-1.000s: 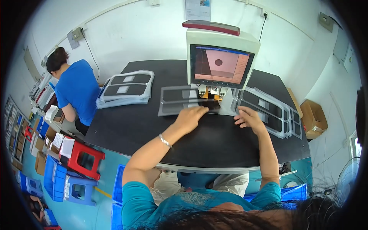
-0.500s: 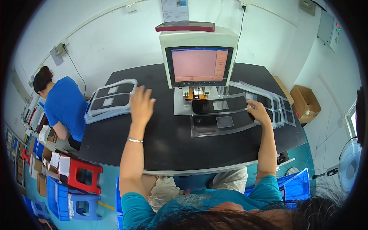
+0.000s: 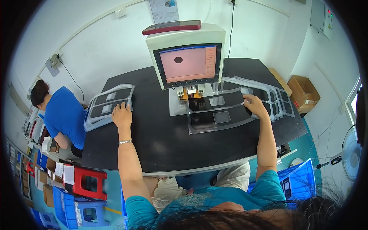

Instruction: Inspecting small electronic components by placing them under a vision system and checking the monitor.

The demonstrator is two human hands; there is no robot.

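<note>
My right hand [image 3: 256,105] pinches the right part of a clear-edged plastic sheet [image 3: 199,129] with two black panels, each with a pale rectangular window. The sheet lies on the table, its far left part by the head [image 3: 191,92] of a small machine. At the left, my left hand [image 3: 122,115] rests at the near right edge of a stack of similar sheets [image 3: 100,100]. Its fingers are stretched out; whether they grip an edge is hard to see. The machine's screen [image 3: 188,63] shows a dark round spot on pink.
More sheets [image 3: 281,100] lie fanned out at the table's right. A red-edged phone-like slab [image 3: 171,27] lies on the machine. Beyond the right edge stands a cardboard box [image 3: 303,94]; a fan [image 3: 350,157] is nearer. A co-worker in blue [image 3: 67,113] sits left, near a red stool [image 3: 90,183].
My left hand has come down and left onto the stack's edge. A dark round spot has appeared on the screen. My right hand still holds the sheet, and the view has shifted slightly.
</note>
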